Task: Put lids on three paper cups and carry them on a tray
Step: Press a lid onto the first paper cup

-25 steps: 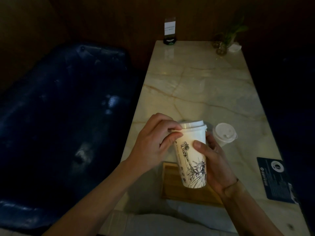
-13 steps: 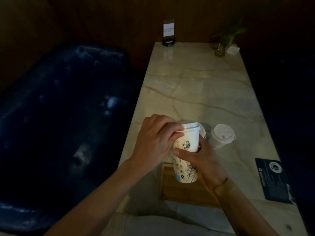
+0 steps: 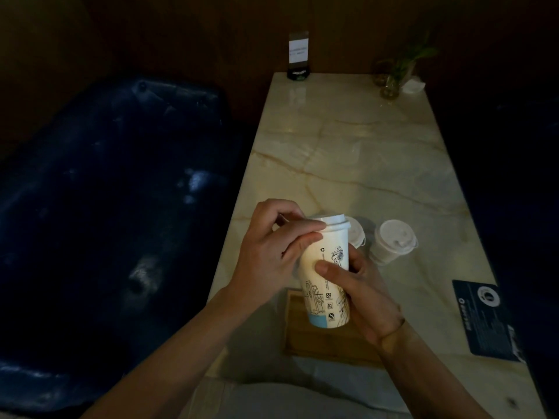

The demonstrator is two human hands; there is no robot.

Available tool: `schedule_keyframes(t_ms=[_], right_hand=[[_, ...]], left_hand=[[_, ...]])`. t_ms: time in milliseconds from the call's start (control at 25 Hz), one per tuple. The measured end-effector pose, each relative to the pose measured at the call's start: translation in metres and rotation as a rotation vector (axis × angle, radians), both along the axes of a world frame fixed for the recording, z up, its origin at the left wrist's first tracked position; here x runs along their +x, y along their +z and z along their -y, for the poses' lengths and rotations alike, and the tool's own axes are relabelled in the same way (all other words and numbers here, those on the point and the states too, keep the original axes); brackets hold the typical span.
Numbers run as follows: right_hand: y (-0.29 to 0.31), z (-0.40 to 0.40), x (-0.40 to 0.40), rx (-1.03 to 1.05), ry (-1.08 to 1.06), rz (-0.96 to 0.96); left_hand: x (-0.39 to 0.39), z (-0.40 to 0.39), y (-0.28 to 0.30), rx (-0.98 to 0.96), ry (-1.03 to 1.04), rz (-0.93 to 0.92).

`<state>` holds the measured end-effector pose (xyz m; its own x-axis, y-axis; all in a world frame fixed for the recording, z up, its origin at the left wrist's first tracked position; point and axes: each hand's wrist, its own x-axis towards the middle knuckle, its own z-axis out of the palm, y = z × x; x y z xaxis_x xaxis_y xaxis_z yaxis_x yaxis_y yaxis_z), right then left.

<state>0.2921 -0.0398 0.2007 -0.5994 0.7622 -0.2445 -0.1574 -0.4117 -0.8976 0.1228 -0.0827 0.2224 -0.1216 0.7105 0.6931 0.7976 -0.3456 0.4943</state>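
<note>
1. A dark blue padded seat (image 3: 115,207) fills the left side, close against the left edge of the counter (image 3: 363,152).
2. The counter is pale veined marble and runs from near to far.
3. A wooden tray (image 3: 326,343) lies at its near end, partly hidden behind the held cup and the wrists.
4. A dark printed card (image 3: 487,319) lies flat near the right edge, right of the tray.
5. The printed paper cup (image 3: 326,285) is held upright above the tray, its white lid (image 3: 331,222) on top.
6. The left hand (image 3: 272,255) has its fingers curled on the lid rim and the cup's upper wall.
7. The right hand (image 3: 360,285) grips the cup body, thumb across the front.
8. A second lidded cup (image 3: 393,241) stands on the counter right of the held one; a third lidded cup (image 3: 357,234) shows partly between them.
9. At the far end stand a small sign holder (image 3: 298,55) and a plant in a glass (image 3: 393,74).
</note>
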Motion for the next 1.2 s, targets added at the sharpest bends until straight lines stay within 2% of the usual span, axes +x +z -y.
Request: schedule_keyframes(t_ms=[280, 760, 1040, 1200], right_hand=[[-0.01, 0.0, 0.002, 0.006, -0.009, 0.015], [-0.014, 0.002, 0.0, -0.045, -0.011, -0.068], [-0.016, -0.001, 0.004, -0.107, 0.048, -0.13], [-0.012, -0.006, 0.0, -0.028, 0.134, -0.012]], left_hand=[[-0.006, 0.004, -0.007, 0.036, -0.072, 0.08], [-0.013, 0.01, -0.01, 0.008, -0.04, 0.208], [-0.016, 0.01, -0.006, -0.049, -0.085, 0.196], [-0.011, 0.011, -0.009, -0.101, -0.055, 0.106]])
